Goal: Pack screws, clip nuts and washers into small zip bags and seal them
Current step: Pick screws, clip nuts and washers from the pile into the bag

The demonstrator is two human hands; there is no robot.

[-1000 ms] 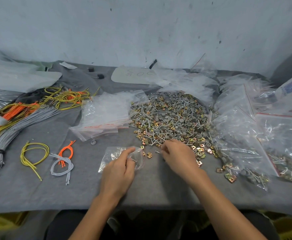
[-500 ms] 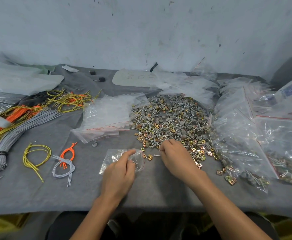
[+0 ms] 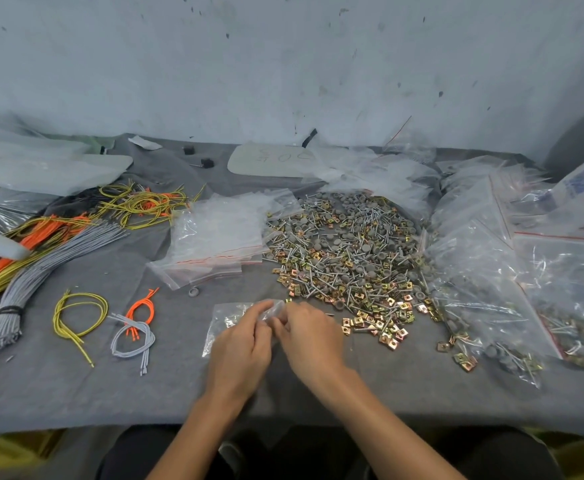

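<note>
A small clear zip bag point(image 3: 226, 318) lies on the grey cloth at centre front. My left hand point(image 3: 240, 348) pinches its mouth at the right end. My right hand point(image 3: 309, 336) sits against the bag's mouth, fingers closed at the opening; what they hold is hidden. A big heap of screws, brass clip nuts and grey washers point(image 3: 347, 251) spreads just behind and to the right. A stack of empty zip bags point(image 3: 217, 237) lies left of the heap.
Filled zip bags point(image 3: 491, 271) pile up on the right. Bundles of grey, orange and yellow wires point(image 3: 30, 258) and loose wire loops point(image 3: 79, 317) lie on the left. One stray washer point(image 3: 193, 291) sits below the empty bags. The table edge runs along the front.
My right hand has come left from the heap's near edge to the bag's mouth, meeting my left hand, which still holds the bag.
</note>
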